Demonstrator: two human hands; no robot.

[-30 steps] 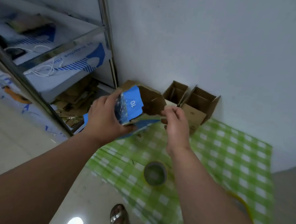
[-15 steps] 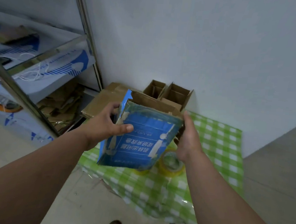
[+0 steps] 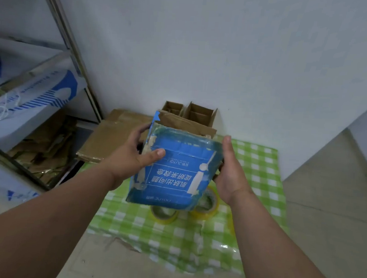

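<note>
I hold a worn blue cardboard box [image 3: 176, 171] with white print and old tape strips in front of me, above a green checked cloth [image 3: 255, 183]. Its brown flaps stand open at the far side. My left hand [image 3: 131, 157] grips the box's left edge, thumb across the blue face and fingers curled behind. My right hand [image 3: 230, 174] holds the right side, thumb up along the edge and fingers hidden behind the box.
Two yellow tape rolls [image 3: 164, 213] [image 3: 208, 203] lie on the cloth under the box. Small open cartons [image 3: 199, 115] stand against the white wall. Flattened cardboard [image 3: 108, 138] lies at left beside a metal shelf rack [image 3: 51, 90] holding blue-and-white boxes.
The box, first held edge-on with one hand at its flap, has been turned so its blue face looks at me, and both hands now hold its sides. The view has pulled back.
</note>
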